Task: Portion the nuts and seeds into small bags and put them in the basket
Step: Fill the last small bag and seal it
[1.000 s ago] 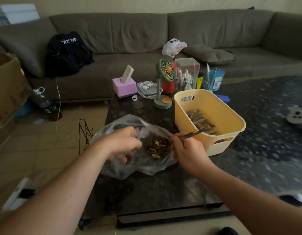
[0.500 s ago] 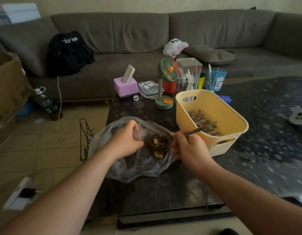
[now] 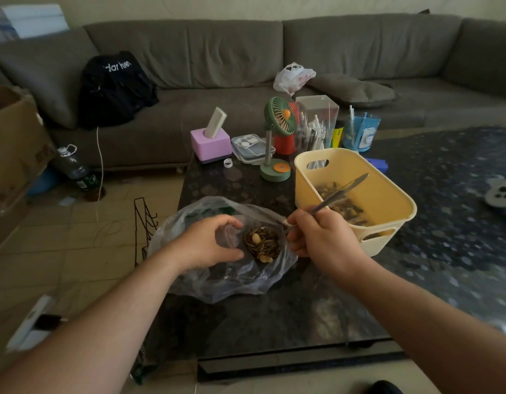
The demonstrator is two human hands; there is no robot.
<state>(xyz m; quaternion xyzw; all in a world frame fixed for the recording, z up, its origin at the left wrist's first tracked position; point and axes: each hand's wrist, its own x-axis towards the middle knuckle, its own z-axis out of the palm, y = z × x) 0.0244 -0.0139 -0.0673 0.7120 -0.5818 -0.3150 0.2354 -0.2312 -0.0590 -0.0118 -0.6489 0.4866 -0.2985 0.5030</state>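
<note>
Seeds (image 3: 262, 243) and nuts lie in a clear bag (image 3: 232, 277) between the hands. Left hand (image 3: 209, 245) pinches a small bag's rim; right hand (image 3: 323, 237) grips tweezers (image 3: 338, 194), basket (image 3: 388, 203) just beyond it.

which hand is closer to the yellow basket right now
Right. The right hand, gripping metal tongs, sits just in front of the yellow basket, the tongs reaching over it. The left hand is farther away, across the pile of seeds.
</note>
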